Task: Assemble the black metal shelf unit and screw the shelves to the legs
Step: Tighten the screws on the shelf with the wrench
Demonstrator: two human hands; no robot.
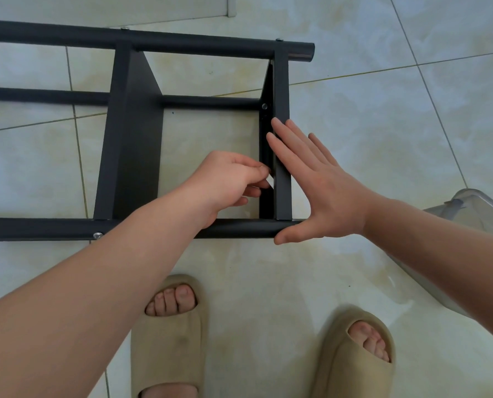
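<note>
The black metal shelf unit (136, 133) lies on its side on the tiled floor, its round legs (182, 44) running left to right. Two flat shelves stand on edge between the legs. My right hand (314, 185) lies flat with straight fingers against the outer face of the right-hand shelf (281, 90), its thumb resting on the near leg (239, 228). My left hand (228, 182) reaches inside that shelf and pinches a small silvery-white piece (270, 180) against its inner side; what the piece is cannot be told. Silver screw heads (264, 106) show on the shelf and on the near leg.
My two feet in beige slippers (170, 334) stand on the pale marbled tiles just in front of the near leg. A clear plastic container (469, 214) sits at the right edge, partly behind my right forearm. A white baseboard runs along the top.
</note>
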